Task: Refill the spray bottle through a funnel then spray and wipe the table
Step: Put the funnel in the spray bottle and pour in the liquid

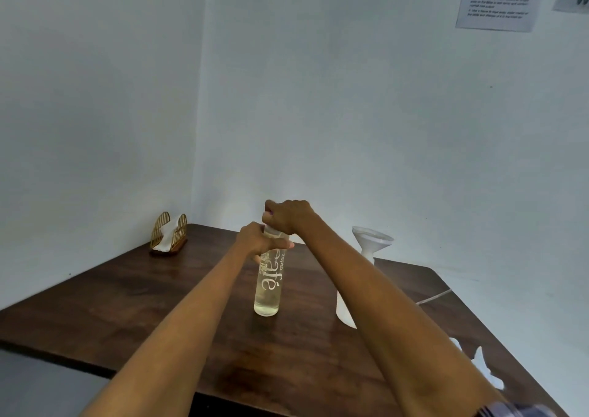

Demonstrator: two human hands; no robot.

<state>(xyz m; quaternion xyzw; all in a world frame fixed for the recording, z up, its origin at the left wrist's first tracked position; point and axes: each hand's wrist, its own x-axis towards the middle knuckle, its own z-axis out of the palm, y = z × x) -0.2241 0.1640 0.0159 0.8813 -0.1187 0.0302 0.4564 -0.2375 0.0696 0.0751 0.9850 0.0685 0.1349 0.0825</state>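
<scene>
- A clear glass bottle (pixel 267 284) with pale liquid and white lettering stands upright on the dark wooden surface (pixel 134 305), a little below the middle of the frame.
- The left hand (pixel 258 241) is curled round the bottle's upper part, thumb pointing right across the glass, steadying it.
- The right hand (pixel 287 216) sits on top of the bottle, fingers closed over its cap; the cap itself is hidden under the hand.
- To the right of centre a white funnel (pixel 371 239) sits in the neck of a white spray bottle (pixel 344 311), whose body is partly covered by the right forearm.
- A gold napkin holder (pixel 169 233) with white napkins stands at the left far corner of the surface; crumpled white tissue (pixel 484 365) lies at the lower right.
- Judged from this, the step in hand is opening the supply bottle, before any pouring.
- Next, the cap must come off and be set aside, then the bottle lifted and tipped slowly over the funnel's mouth, keeping the light spray bottle from toppling.
</scene>
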